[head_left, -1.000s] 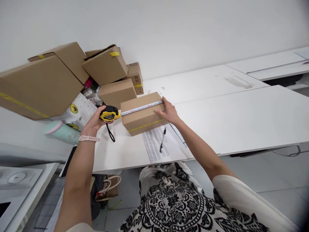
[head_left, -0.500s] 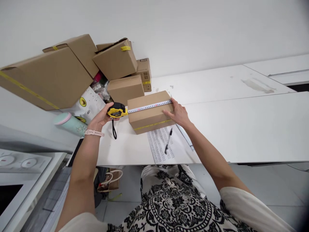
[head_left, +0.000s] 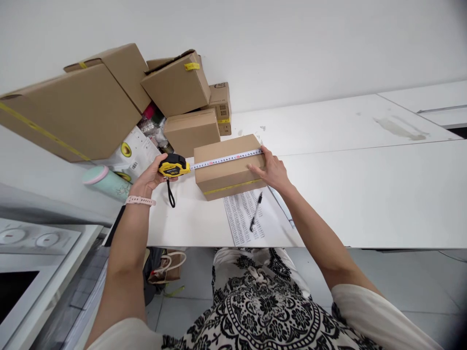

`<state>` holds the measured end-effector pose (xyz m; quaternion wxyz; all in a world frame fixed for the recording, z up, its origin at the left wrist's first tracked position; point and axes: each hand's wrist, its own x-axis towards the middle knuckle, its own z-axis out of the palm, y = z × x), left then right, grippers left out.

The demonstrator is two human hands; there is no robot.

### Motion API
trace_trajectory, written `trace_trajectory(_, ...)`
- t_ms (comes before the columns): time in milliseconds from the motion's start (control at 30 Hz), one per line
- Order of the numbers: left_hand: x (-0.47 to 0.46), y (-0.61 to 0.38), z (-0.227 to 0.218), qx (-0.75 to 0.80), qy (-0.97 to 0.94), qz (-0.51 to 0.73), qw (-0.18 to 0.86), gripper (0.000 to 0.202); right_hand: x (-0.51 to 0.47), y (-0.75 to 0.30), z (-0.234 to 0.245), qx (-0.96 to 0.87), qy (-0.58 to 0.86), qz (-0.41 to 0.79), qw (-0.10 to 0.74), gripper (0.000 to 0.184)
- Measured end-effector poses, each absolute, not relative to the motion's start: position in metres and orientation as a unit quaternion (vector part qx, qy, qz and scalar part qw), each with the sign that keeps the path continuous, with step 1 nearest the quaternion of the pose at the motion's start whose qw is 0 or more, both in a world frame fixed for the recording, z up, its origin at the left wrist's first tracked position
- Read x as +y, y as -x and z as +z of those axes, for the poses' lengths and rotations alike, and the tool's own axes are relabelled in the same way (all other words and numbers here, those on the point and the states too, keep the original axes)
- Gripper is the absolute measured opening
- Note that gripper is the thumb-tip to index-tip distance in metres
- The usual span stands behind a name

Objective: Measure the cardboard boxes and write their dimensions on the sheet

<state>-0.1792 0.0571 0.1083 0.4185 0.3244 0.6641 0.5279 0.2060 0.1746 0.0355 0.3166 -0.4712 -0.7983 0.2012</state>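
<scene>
A small cardboard box [head_left: 226, 171] with a yellow strip along its front lies on the white table [head_left: 357, 184]. My left hand [head_left: 148, 179] grips a yellow and black tape measure [head_left: 173, 166] just left of the box. Its white blade [head_left: 226, 158] runs across the box top. My right hand [head_left: 272, 170] rests on the box's right end, fingers pressing the blade's tip down at the edge.
A pile of cardboard boxes [head_left: 109, 97] leans against the wall at the back left, with a mint bottle [head_left: 104, 181] below it. A printed sheet [head_left: 246, 216] and a pen [head_left: 255, 218] lie in front of the box. A paper bag [head_left: 166, 267] sits under the table.
The view has shifted slightly. Both hands keep the tape stretched over the box; the tape case sits a little further left of the box than before.
</scene>
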Motion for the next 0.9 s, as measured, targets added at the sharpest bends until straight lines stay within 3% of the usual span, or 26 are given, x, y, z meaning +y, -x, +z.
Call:
trace_trajectory(467,0.052,0.175,0.108,0.672,-0.316,0.53,0.41,0.043,0.174,-0.206,0.037,-0.803,0.486,0.191,0.287,0.092)
trace_trajectory(733,0.051,0.174,0.109,0.669,-0.313,0.531,0.414,0.044,0.18,-0.204,0.024,-0.776,0.453,0.267,0.349,0.113)
trace_trajectory(900,0.051,0.173,0.108,0.67,-0.32,0.533,0.405,0.045,0.184,-0.202,0.019,-0.762,0.446,0.284,0.374,0.117)
